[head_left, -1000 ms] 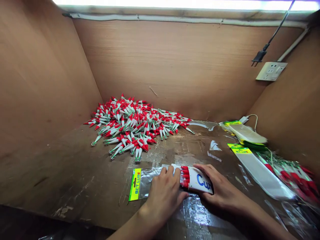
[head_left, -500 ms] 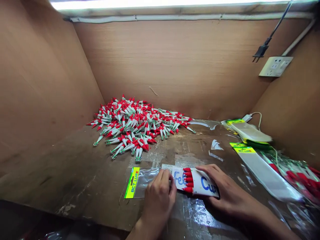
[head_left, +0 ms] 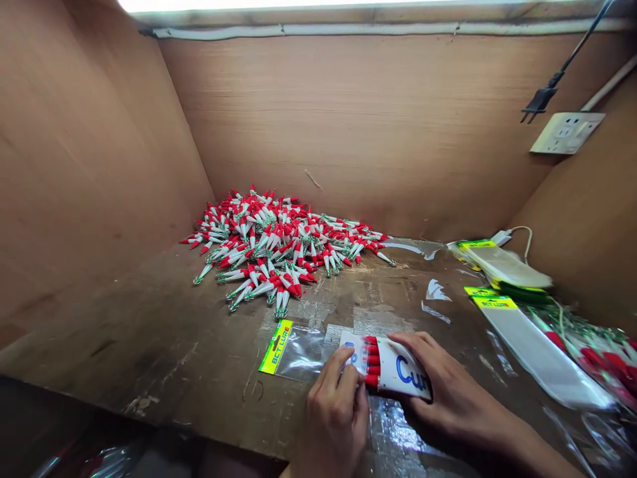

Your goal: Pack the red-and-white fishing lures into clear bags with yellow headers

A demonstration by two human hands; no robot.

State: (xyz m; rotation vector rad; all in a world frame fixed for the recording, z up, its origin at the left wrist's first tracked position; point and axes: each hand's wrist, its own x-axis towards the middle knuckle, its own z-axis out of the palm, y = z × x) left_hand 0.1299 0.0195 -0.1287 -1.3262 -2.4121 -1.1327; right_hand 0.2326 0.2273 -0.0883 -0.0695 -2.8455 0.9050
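My right hand (head_left: 438, 378) grips a white sleeve (head_left: 395, 365) with blue handwriting on it. A row of red lure tips (head_left: 372, 358) sticks out of the sleeve's left end. My left hand (head_left: 338, 395) is closed at the mouth of a clear plastic bag (head_left: 303, 352), right beside the red tips. The bag lies flat and has a yellow-green BCT LURE header at its left end. Part of the bag's open end is hidden under my left fingers. Behind both hands is a big pile of red-and-white squid lures (head_left: 279, 239) with green hooks.
At the right lie more clear header bags (head_left: 542, 352), a second stack of bags (head_left: 507, 262) and packed lures (head_left: 597, 358). Scraps of film (head_left: 435, 290) stick to the worktable (head_left: 164, 345). A black plug (head_left: 540, 101) hangs near a wall socket (head_left: 567, 133).
My left hand has moved right, up to the red tips, and the bag has shifted right with it and tilted. My right hand still holds the sleeve in nearly the same place.
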